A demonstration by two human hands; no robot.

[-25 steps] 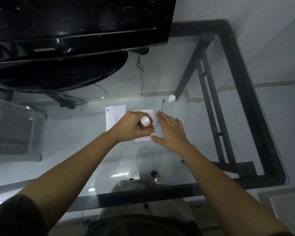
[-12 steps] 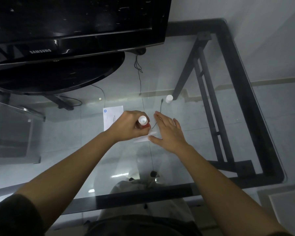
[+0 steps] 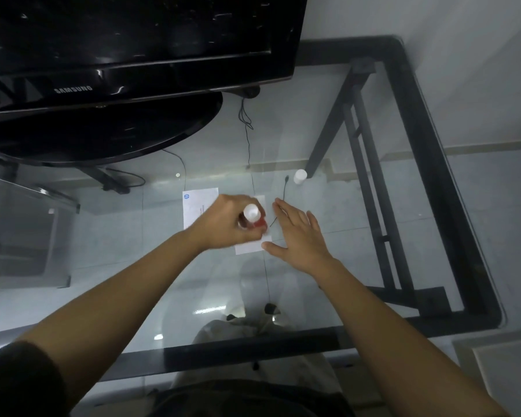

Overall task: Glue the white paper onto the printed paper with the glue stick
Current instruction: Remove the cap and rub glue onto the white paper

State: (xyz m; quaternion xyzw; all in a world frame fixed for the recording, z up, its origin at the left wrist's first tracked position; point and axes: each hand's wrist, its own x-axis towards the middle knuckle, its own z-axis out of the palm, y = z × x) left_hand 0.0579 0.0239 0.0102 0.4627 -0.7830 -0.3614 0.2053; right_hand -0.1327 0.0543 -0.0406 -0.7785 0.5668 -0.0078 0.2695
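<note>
My left hand [image 3: 223, 224] grips a glue stick [image 3: 252, 216] with a red body and white end, held upright and pressed down on the small white paper [image 3: 250, 246]. The white paper lies on the glass table, mostly hidden under my left hand. My right hand [image 3: 298, 236] rests flat with fingers spread at the white paper's right edge, thumb touching it. The printed paper [image 3: 196, 206], with a blue logo at its top left corner, lies just left of the white paper, partly covered by my left hand.
The glue stick's white cap [image 3: 300, 176] stands behind my right hand, next to a thin black cable [image 3: 284, 188]. A black television [image 3: 133, 55] on a round stand [image 3: 103, 136] fills the back left. The table's black frame [image 3: 427, 164] runs along the right.
My left hand has shifted the glue stick slightly over the white paper. My right hand has stayed at the paper's right edge.
</note>
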